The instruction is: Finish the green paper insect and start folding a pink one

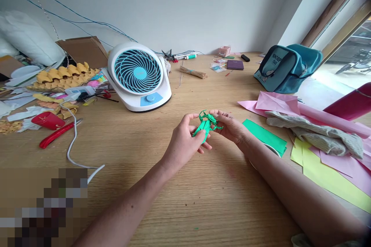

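A small green folded paper figure (205, 124) with thin legs is held between both hands above the wooden table (139, 150). My left hand (184, 141) pinches its lower body from the left. My right hand (228, 125) grips its upper part from the right, fingers curled round it. Both forearms reach in from the bottom edge.
A white and blue desk fan (138, 75) stands behind the hands, its white cable (74, 142) trailing left. Red scissors (58, 133) and paper scraps lie left. Green (265, 136), yellow (327, 170) and pink sheets (275, 102), a grey cloth (315, 133) and a teal bag (286, 67) are right.
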A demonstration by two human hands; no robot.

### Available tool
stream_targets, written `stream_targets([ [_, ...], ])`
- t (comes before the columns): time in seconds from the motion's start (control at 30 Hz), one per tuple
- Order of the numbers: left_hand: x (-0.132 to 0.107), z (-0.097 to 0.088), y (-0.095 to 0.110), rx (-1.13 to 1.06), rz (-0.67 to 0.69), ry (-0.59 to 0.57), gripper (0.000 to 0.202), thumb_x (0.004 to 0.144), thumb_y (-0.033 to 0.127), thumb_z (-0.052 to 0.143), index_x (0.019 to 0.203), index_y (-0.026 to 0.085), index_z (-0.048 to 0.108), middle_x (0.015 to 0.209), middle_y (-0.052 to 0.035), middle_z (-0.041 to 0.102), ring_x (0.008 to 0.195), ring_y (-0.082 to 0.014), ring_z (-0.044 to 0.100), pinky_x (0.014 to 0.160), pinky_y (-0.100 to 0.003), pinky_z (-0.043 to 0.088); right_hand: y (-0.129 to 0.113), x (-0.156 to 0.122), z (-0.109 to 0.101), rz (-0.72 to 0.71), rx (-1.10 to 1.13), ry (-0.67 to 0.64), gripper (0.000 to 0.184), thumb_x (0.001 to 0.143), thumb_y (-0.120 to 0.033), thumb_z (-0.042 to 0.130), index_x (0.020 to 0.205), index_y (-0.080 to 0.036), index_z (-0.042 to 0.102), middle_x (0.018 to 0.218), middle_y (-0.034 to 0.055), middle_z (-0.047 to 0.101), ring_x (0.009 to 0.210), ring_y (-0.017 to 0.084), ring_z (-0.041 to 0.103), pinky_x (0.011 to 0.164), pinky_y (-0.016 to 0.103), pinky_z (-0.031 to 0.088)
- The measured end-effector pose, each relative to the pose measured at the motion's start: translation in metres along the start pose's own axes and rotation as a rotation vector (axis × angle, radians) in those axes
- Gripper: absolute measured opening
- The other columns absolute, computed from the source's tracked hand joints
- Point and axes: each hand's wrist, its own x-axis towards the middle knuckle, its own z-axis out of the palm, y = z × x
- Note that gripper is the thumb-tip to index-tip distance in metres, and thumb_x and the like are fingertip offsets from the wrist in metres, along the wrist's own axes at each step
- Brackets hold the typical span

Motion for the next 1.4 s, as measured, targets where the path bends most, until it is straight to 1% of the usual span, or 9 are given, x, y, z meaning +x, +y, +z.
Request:
stream_targets([
  [0.1,0.001,0.000,0.000,0.022,-0.016,-0.003,0.050,0.085,0.018,0.062,0.132,0.019,0.043,0.085,-0.0051,0.076,0.053,-0.0168,0.072,0.040,-0.019,0.050,-0.001,-0.001,0.005,0.034,0.125,0.037,0.027,0.071,-0.037,0.084,0.090,-0.023,0.071,0.083,0.0015,0.071,0.070,0.014,0.063,0.067,0.027,0.055],
  [0.23,0.001,-0.001,-0.001,0.046,-0.017,-0.002,0.050,0.084,0.015,0.061,0.131,0.019,0.043,0.083,-0.0034,0.076,0.051,-0.0154,0.070,0.039,-0.018,0.049,-0.001,-0.002,0.007,0.026,0.138,0.030,0.023,0.074,-0.033,0.083,0.092,-0.022,0.073,0.084,0.0004,0.070,0.073,0.012,0.063,0.068,0.024,0.054],
  [0.5,0.003,-0.004,-0.002,0.118,-0.007,-0.006,0.049,0.084,0.014,0.060,0.130,0.020,0.045,0.084,-0.0030,0.076,0.048,-0.0147,0.069,0.036,-0.017,0.045,-0.006,-0.005,0.007,-0.008,-0.033,0.069,0.030,0.074,-0.039,0.082,0.095,-0.020,0.071,0.085,0.0010,0.068,0.072,0.012,0.061,0.064,0.024,0.048],
  [0.63,0.005,-0.006,-0.007,0.171,0.008,-0.014,0.050,0.084,0.015,0.061,0.131,0.020,0.045,0.085,-0.0032,0.077,0.049,-0.0146,0.069,0.035,-0.016,0.042,-0.007,-0.004,0.010,-0.081,-0.139,0.079,0.033,0.074,-0.040,0.083,0.096,-0.019,0.070,0.083,0.0005,0.066,0.067,0.010,0.058,0.060,0.023,0.045],
  [0.77,0.009,-0.010,-0.014,0.212,0.045,-0.043,0.046,0.086,0.017,0.059,0.130,0.021,0.048,0.083,-0.0026,0.077,0.049,-0.0137,0.068,0.036,-0.016,0.036,-0.004,-0.003,0.011,-0.132,-0.195,0.058,0.035,0.074,-0.042,0.083,0.096,-0.019,0.068,0.082,0.0004,0.066,0.067,0.011,0.057,0.061,0.025,0.045],
  [0.87,0.015,-0.014,-0.020,0.211,0.073,-0.069,0.046,0.086,0.018,0.060,0.130,0.019,0.048,0.081,-0.0030,0.077,0.052,-0.0130,0.069,0.044,-0.017,0.039,-0.002,-0.002,0.010,-0.128,-0.179,0.047,0.036,0.075,-0.043,0.081,0.097,-0.019,0.068,0.086,0.0011,0.067,0.069,0.011,0.058,0.062,0.026,0.046],
  [1.03,0.024,-0.020,-0.028,0.199,0.052,-0.127,0.061,0.088,0.019,0.059,0.144,0.018,0.036,0.089,-0.0049,0.078,0.055,-0.0130,0.069,0.054,-0.021,0.045,0.000,-0.002,0.007,-0.126,-0.224,0.042,0.039,0.075,-0.046,0.081,0.099,-0.019,0.067,0.087,0.0015,0.067,0.071,0.012,0.059,0.066,0.027,0.047],
  [1.2,0.024,-0.021,-0.031,0.215,0.081,-0.148,0.060,0.088,0.019,0.060,0.144,0.018,0.038,0.088,-0.0043,0.078,0.053,-0.0118,0.068,0.055,-0.021,0.046,-0.001,-0.002,0.008,-0.139,-0.321,0.012,0.040,0.075,-0.045,0.081,0.100,-0.018,0.066,0.088,0.0037,0.069,0.075,0.015,0.061,0.070,0.030,0.049],
  [1.4,0.025,-0.017,-0.036,0.175,0.070,-0.165,0.059,0.088,0.020,0.060,0.144,0.020,0.039,0.090,-0.0058,0.078,0.056,-0.0123,0.069,0.049,-0.018,0.040,0.000,-0.002,0.008,-0.172,-0.478,0.005,0.036,0.078,-0.043,0.079,0.101,-0.019,0.067,0.084,0.0022,0.067,0.068,0.013,0.057,0.061,0.027,0.046],
])
